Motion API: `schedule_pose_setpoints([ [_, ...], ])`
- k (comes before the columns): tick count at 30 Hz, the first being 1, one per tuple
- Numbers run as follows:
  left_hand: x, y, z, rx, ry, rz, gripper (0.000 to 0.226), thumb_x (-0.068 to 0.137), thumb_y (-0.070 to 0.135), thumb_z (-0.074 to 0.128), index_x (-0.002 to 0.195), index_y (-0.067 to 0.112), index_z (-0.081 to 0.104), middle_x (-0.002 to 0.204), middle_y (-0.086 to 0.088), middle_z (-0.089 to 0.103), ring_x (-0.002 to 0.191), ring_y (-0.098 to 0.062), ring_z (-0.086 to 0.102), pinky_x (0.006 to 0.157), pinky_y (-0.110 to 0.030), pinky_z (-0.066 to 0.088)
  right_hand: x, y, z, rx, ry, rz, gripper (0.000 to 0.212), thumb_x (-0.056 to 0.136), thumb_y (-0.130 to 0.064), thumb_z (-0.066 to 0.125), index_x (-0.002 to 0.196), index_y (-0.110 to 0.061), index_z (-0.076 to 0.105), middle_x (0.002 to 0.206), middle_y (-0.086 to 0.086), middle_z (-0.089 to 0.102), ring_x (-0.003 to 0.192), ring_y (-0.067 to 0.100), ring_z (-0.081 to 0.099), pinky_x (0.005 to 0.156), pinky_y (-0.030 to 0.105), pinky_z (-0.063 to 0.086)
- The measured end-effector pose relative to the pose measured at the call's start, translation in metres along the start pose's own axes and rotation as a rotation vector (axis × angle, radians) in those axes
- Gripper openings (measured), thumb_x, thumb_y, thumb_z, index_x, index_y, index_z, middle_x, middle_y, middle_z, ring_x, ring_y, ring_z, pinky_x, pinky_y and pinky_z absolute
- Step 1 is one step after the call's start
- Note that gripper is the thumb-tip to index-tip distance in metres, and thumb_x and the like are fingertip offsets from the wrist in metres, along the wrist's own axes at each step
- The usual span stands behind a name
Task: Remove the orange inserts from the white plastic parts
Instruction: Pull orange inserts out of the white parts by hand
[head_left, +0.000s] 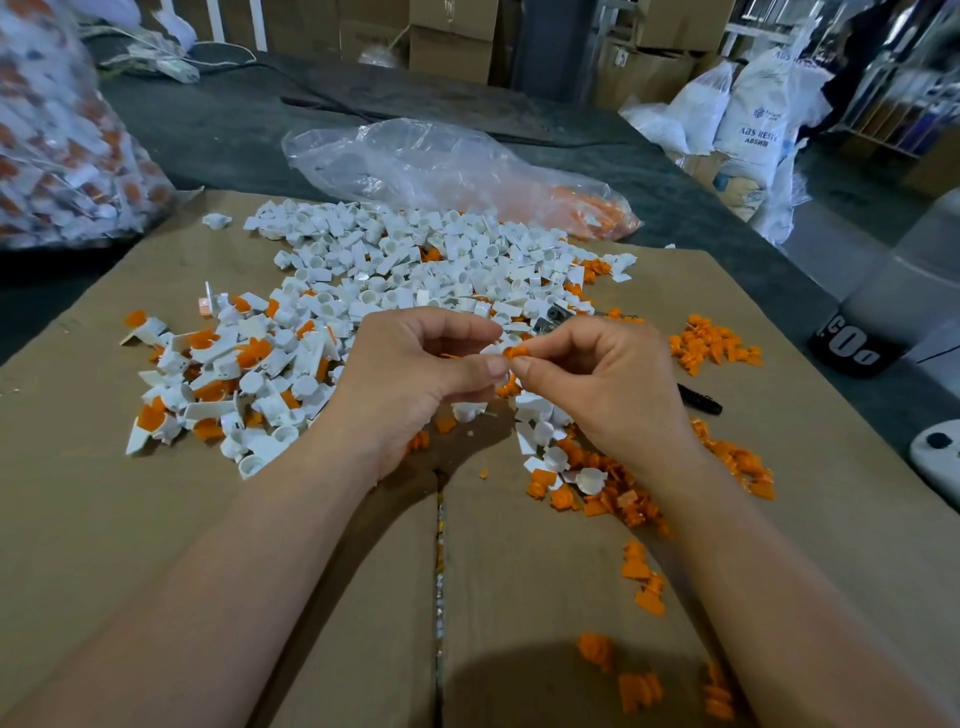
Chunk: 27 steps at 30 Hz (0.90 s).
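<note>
**jo:** ok so the left hand has its fingers curled round a white part, and the right hand pinches the insert between thumb and forefinger. All of that is mid-scene, just above the cardboard. Can't tell how far out the insert is.

**mik:** what goes wrong from here, you reckon?

**jo:** biggest one imo is that it pops loose all at once and flies. The white pile sits just beyond the hands, so a stray insert could land in there and get lost. Also only a small bit of the part shows past the fingers, so a hard tug might yank it out of the left hand.

**mik:** anything else?

**jo:** the gap in the cardboard runs between the forearms, and small stuff dropped there could vanish. And the undone parts on the left touch the white ones, so they're easy to mix up.
</note>
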<state>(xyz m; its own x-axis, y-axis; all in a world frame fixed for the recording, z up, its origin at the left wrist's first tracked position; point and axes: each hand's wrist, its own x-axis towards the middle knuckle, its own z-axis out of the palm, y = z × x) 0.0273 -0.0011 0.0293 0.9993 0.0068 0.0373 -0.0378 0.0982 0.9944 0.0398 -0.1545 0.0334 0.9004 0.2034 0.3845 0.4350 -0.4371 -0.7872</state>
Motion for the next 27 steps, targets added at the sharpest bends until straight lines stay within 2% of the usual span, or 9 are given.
schedule_pose_setpoints([
  [5, -0.0008, 0.0004, 0.0014, -0.016, -0.003, 0.009, 0.027, 0.055, 0.01, 0.074, 0.081, 0.014, 0.069, 0.061, 0.003, 0.068, 0.059, -0.011, 0.067, 0.055, -0.017, 0.052, -0.0011, -0.0005, -0.0006, 0.002, 0.011, -0.008, 0.011, 0.076, -0.012, 0.073, 0.072, -0.018, 0.066, 0.072, 0.005, 0.069, 0.064, 0.019, 0.065, 0.059, 0.033, 0.055],
  [12, -0.0038, 0.0013, 0.0047, 0.008, -0.005, 0.022, 0.031, 0.046, 0.02, 0.075, 0.076, 0.013, 0.07, 0.063, 0.0, 0.07, 0.057, -0.012, 0.067, 0.054, -0.016, 0.052, -0.0001, -0.0001, -0.0016, 0.049, -0.053, -0.001, 0.021, 0.077, -0.007, 0.072, 0.07, -0.024, 0.065, 0.071, -0.001, 0.069, 0.064, 0.022, 0.066, 0.058, 0.034, 0.056],
  [15, -0.0037, 0.0012, 0.0039, 0.011, -0.006, 0.033, 0.03, 0.049, 0.019, 0.074, 0.078, 0.013, 0.07, 0.065, 0.0, 0.071, 0.059, -0.012, 0.068, 0.054, -0.016, 0.052, -0.0003, -0.0006, 0.0, 0.041, -0.022, -0.012, 0.025, 0.076, -0.006, 0.072, 0.067, -0.027, 0.062, 0.068, -0.001, 0.069, 0.062, 0.021, 0.067, 0.057, 0.037, 0.056],
  [20, -0.0055, -0.0009, 0.0033, 0.165, 0.064, 0.1, 0.021, 0.059, 0.016, 0.079, 0.077, 0.024, 0.07, 0.074, 0.001, 0.072, 0.069, -0.014, 0.069, 0.065, -0.021, 0.057, -0.0006, -0.0001, 0.0054, 0.098, -0.009, 0.032, 0.024, 0.075, -0.003, 0.072, 0.063, -0.022, 0.062, 0.055, -0.007, 0.065, 0.053, 0.012, 0.065, 0.052, 0.024, 0.055],
  [24, -0.0046, 0.0004, 0.0035, 0.14, 0.058, 0.101, 0.019, 0.07, 0.01, 0.075, 0.081, 0.024, 0.07, 0.067, 0.009, 0.07, 0.061, -0.004, 0.066, 0.056, -0.012, 0.05, -0.0007, 0.0002, 0.0014, 0.18, -0.071, 0.047, 0.01, 0.075, -0.01, 0.072, 0.071, -0.018, 0.066, 0.062, -0.005, 0.068, 0.058, 0.011, 0.067, 0.057, 0.022, 0.056],
  [27, -0.0053, -0.0006, 0.0054, 0.129, 0.044, 0.096, 0.016, 0.076, 0.009, 0.07, 0.084, 0.023, 0.069, 0.068, 0.008, 0.07, 0.061, -0.002, 0.065, 0.055, -0.01, 0.048, 0.0012, 0.0032, 0.0004, 0.139, -0.096, 0.034, 0.013, 0.077, -0.008, 0.07, 0.073, -0.02, 0.065, 0.069, -0.004, 0.069, 0.063, 0.012, 0.068, 0.06, 0.021, 0.055],
])
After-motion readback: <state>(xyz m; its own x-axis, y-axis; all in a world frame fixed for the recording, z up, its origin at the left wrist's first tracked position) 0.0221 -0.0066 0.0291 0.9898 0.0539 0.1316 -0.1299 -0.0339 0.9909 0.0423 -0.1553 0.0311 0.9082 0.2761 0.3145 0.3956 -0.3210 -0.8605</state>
